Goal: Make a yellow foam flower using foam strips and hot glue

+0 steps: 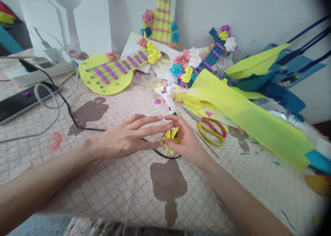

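Observation:
Between the thumb and fingers of my right hand (187, 137) is a small yellow paper flower (171, 134) with narrow pointed petals. My left hand (131, 136) reaches in from the left with its fingers stretched out and apart. Its fingertips come right up to the flower and the right fingers; the lowest digit seems to touch a petal. Just beyond both hands a white glue gun (168, 99) stands on the table, its black cord (165, 156) curving under the hands. Scissors with red and yellow handles (212, 130) lie to the right, alongside a thin wooden stick (204, 139).
A yellow cut-out guitar (106, 75) lies behind, and a blue guitar with paper flowers (207, 61) leans at the back. Yellow crepe paper (245, 115) spreads across the right. On the left are a phone (26, 101), a power strip (43, 70) and loose cables. A quilted cloth (116, 184) covers the table.

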A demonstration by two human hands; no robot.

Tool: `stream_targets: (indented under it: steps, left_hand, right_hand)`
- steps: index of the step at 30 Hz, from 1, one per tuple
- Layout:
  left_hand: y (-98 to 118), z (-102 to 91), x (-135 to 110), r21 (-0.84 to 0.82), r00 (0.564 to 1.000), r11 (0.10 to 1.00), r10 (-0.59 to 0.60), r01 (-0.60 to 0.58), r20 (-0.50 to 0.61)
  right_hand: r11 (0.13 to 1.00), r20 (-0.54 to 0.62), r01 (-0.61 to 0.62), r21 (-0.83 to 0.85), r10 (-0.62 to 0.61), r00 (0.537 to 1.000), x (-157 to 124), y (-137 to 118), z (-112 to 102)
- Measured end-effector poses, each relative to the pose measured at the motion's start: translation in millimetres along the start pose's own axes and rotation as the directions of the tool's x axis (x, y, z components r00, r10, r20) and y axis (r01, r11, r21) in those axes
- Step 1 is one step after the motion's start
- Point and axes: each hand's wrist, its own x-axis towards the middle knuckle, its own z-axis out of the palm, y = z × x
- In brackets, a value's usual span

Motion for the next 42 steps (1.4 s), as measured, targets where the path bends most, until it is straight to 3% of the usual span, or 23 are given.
stream_targets:
  steps: [6,10,13,17,20,23,31,36,42]
  left_hand:
    - [0.5,-7.3,-2.9,-0.115,0.997,0.993,-0.031,0.023,-0.064]
    - [1.8,-2.5,-4.2,-0.254,0.968,0.949,-0.224,0.189,-0.116]
    - [5.5,9.0,-2.2,-0.453,0.9,0.82,-0.428,0.35,-0.08]
    - [14.3,21.7,5.3,-0.691,0.759,0.5,-0.643,0.522,0.108]
    - [19.3,25.6,11.8,-0.747,0.69,0.351,-0.697,0.565,0.194]
    - [20.9,27.7,15.6,-0.76,0.658,0.29,-0.717,0.582,0.231]
    - [21.5,31.4,15.9,-0.772,0.649,0.27,-0.725,0.575,0.23]
    - [21.1,27.5,15.4,-0.72,0.616,0.329,-0.769,0.61,0.171]
    - [19.8,25.2,13.3,-0.685,0.636,0.421,-0.768,0.595,0.081]
  right_hand:
    - [0.995,-0.096,-0.01,-0.101,0.0,0.995,3.9,3.6,-9.4]
    - [0.993,-0.078,-0.02,0.12,0.03,0.997,7.0,11.6,-15.3]
    - [0.961,-0.003,-0.053,0.272,0.055,0.998,6.3,16.1,-11.5]
    - [0.959,0.003,-0.066,0.277,0.067,0.998,4.3,17.1,-1.8]
    - [0.962,-0.001,-0.05,0.269,0.052,0.999,4.4,18.3,3.3]
    - [0.965,0.006,-0.032,0.26,0.031,0.999,5.2,22.6,5.4]
    - [0.968,0.024,-0.001,0.252,-0.005,1.0,5.6,28.9,5.9]
    - [0.971,-0.031,-0.019,0.24,0.028,0.999,5.5,22.8,7.0]
    - [0.991,-0.14,-0.048,0.124,0.065,0.988,5.9,19.1,5.2]
